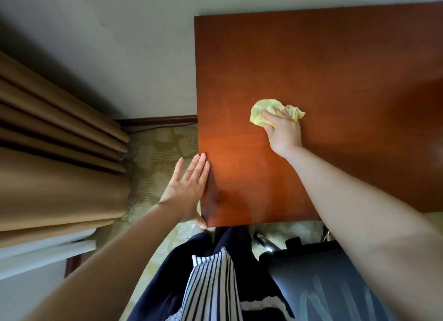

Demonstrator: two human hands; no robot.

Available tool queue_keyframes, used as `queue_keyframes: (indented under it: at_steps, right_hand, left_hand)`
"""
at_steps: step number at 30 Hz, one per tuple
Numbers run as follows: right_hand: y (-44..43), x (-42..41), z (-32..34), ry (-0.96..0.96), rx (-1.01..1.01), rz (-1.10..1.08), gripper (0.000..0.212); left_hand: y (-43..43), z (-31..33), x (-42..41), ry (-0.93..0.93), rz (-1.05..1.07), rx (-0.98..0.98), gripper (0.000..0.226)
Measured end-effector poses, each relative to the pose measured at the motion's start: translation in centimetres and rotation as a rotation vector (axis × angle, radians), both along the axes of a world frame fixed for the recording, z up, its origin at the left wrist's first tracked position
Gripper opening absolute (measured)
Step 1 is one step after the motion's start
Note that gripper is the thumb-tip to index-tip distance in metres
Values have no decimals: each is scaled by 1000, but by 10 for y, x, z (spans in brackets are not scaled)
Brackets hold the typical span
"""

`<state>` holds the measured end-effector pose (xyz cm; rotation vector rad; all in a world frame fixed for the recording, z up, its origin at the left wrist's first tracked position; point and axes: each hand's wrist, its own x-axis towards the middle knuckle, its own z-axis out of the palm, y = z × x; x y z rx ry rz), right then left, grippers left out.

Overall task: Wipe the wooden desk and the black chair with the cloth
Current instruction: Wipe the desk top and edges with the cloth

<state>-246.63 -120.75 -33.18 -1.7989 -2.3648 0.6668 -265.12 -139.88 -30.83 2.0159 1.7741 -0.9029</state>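
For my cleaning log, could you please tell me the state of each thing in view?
Reddish-brown wooden desk: glossy top.
Crumpled yellow cloth: bunched on the desk.
Right hand: fingers pressing the cloth.
Left hand: flat, fingers straight, at the desk's left edge.
Black chair: near the desk, untouched.
Tan curtain: hanging in folds.

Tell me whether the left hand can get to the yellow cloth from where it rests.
Probably yes. The left hand lies flat at the left edge of the desk, and only bare wood separates it from the cloth. The right hand presses on the cloth, covering part of it.
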Motion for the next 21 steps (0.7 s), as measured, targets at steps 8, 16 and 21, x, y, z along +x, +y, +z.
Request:
queue_keyframes:
  at_steps: [8, 16, 21]
  right_hand:
    - [-109, -55, -4, 190, 22, 231, 40]
    - [-188, -24, 2, 311, 161, 354, 32]
    - [-199, 30, -4, 283, 170, 474, 28]
  left_hand:
    - [-15, 7, -15, -172, 384, 104, 129]
    - [-32, 2, -21, -332, 504, 306, 82]
    - [-21, -1, -1, -400, 452, 301, 76]
